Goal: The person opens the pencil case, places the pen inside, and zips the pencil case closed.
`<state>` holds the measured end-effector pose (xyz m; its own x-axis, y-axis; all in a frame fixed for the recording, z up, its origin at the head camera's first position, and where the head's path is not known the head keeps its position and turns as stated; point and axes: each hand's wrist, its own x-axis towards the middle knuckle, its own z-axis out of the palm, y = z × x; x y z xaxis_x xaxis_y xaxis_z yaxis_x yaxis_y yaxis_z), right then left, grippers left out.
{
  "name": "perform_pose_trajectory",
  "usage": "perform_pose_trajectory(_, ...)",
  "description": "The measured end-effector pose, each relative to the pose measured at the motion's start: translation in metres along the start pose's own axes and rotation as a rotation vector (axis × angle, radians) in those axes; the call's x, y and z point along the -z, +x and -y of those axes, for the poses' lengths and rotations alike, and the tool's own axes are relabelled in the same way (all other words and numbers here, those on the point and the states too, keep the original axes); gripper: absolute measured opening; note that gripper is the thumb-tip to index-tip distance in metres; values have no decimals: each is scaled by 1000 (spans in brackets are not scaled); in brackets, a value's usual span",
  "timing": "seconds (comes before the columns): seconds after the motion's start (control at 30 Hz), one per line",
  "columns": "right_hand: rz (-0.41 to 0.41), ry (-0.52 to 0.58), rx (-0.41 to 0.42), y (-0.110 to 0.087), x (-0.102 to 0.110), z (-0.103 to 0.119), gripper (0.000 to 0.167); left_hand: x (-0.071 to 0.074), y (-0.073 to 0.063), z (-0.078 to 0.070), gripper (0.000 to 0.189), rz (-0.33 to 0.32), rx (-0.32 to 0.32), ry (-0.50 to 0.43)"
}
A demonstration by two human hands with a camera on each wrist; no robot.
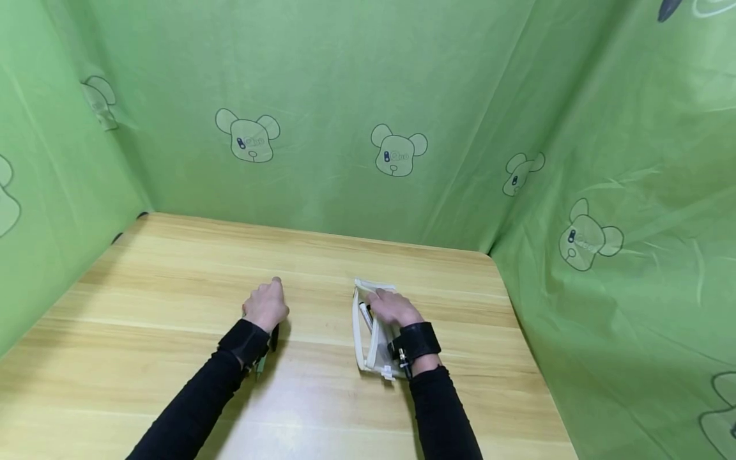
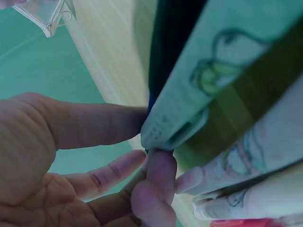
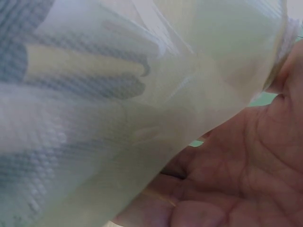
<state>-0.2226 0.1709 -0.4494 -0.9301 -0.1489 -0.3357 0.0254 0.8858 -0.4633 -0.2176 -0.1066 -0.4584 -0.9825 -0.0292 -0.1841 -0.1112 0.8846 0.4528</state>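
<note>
My left hand [image 1: 267, 308] is low over the table, left of centre. Its thumb and fingers pinch a bunch of pens by their ends: a pale green cartoon-printed pen [image 2: 194, 87], a pinkish printed one [image 2: 251, 146] and a whitish one [image 2: 246, 201]. A dark one lies beside them. To the right, a translucent pencil case [image 1: 358, 335] with white edging lies on the table, its mouth gaping. My right hand [image 1: 397, 309] grips the far part of its side. Inside shows a white and black pen [image 1: 366, 315]; mesh [image 3: 42, 137] blurs the contents.
The wooden table [image 1: 172, 281] carries the case. Green curtains [image 1: 322, 76] printed with bear heads hang along its back, left and right sides. A red item [image 2: 241, 222] shows at the lower edge of the left wrist view.
</note>
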Motion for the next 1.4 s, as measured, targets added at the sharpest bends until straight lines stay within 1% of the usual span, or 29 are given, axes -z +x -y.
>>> perform_pose_trajectory(0.1, -3, 2, 3, 0, 0, 1, 67, 0, 1, 0, 55, 3, 8, 9)
perform_pose_trajectory(0.17, -3, 2, 1, 0, 0, 1, 67, 0, 1, 1, 59, 6, 4, 14)
perform_pose_trajectory(0.23, -1, 10, -7, -1, 0, 1, 66, -1, 2, 3, 50, 5, -9, 18)
perform_pose_trajectory(0.4, 2, 19, -23, -2, 0, 1, 66, -1, 4, 4, 7, 4, -30, 34)
perform_pose_trajectory(0.43, 2, 18, -25, -2, -1, 1, 66, -1, 5, 4, 5, 3, -32, 35)
perform_pose_trajectory(0.57, -1, 16, -24, -1, -1, 0, 67, -3, 5, 3, 23, -22, -48, 37)
perform_pose_trajectory(0.7, 0, 12, -22, -1, -1, 0, 67, -4, 3, 3, 38, -97, -102, 34)
perform_pose_trajectory(0.77, 2, 9, -25, -1, -1, 0, 67, -4, 1, 4, 43, -125, -122, 22)
perform_pose_trajectory(0.83, 4, 7, -29, -1, -1, 0, 66, -4, 0, 4, 44, -136, -134, 2)
perform_pose_trajectory(0.93, 4, 4, -28, -1, -2, 0, 66, -4, -1, 4, 40, -138, -146, -26)
perform_pose_trajectory(1.0, 2, 1, -26, 0, -2, 1, 66, -4, -2, 4, 28, -154, -161, -41)
perform_pose_trajectory(1.1, -2, -12, -14, 0, -2, 2, 66, -4, -3, 4, 7, -185, -184, -59)
perform_pose_trajectory(1.13, -4, -15, -11, 0, -2, 2, 66, -4, -3, 4, 7, -191, -189, -67)
perform_pose_trajectory(1.23, -3, -20, -2, 1, -2, 2, 66, -3, -4, 3, 16, -194, -200, -85)
perform_pose_trajectory(1.4, 2, -4, -19, -1, -1, 3, 67, -1, -6, 0, 43, -194, -224, -150)
